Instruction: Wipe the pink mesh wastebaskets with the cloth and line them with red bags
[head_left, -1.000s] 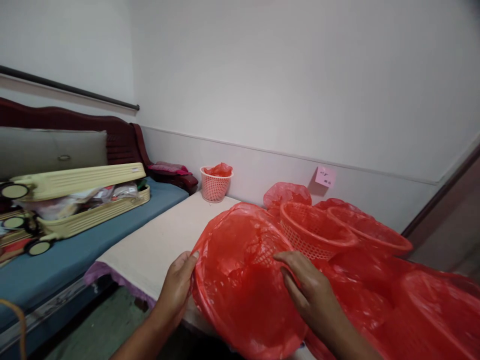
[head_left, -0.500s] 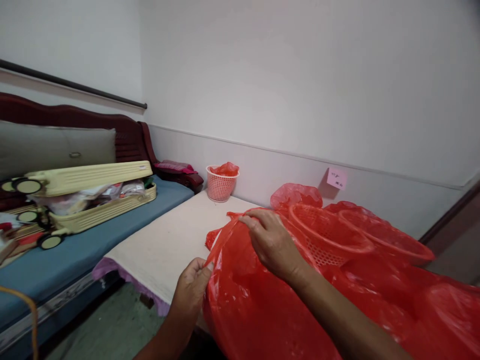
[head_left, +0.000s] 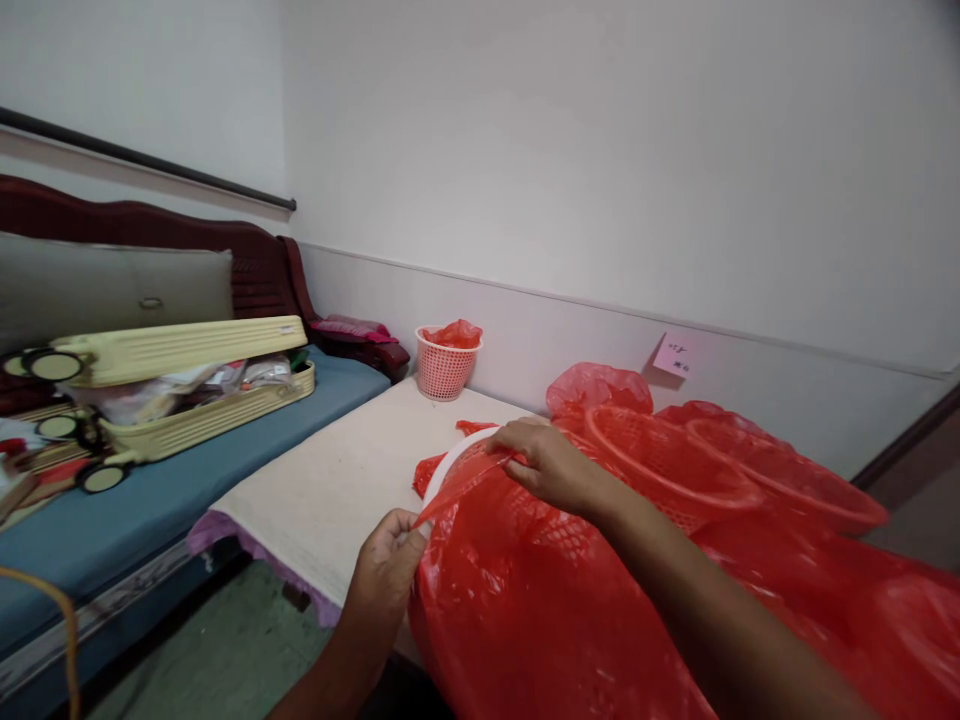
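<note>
A thin red plastic bag (head_left: 525, 600) lies over a basket near me, and the basket's white rim (head_left: 451, 458) shows in a curve at its left. My left hand (head_left: 390, 562) pinches the bag's edge at the near left of that rim. Closed on the same edge, my right hand (head_left: 546, 462) is at the far side, with the film stretched taut between both hands. Mesh shows faintly through the red film. To the right, two more baskets (head_left: 667, 460) stand covered in red plastic, their round rims visible through it.
A pink-looking mesh basket (head_left: 444, 372) with red plastic inside stands at the cream tabletop's (head_left: 330, 470) far end. Leftward, an ajar yellow suitcase (head_left: 202, 350) full of items lies on a blue bed (head_left: 345, 385). A pink note (head_left: 673, 355) is on the wall.
The bag's edge has drawn back from the far left, so more of the white rim shows. My right hand has shifted slightly right; my left hand stays nearly in place.
</note>
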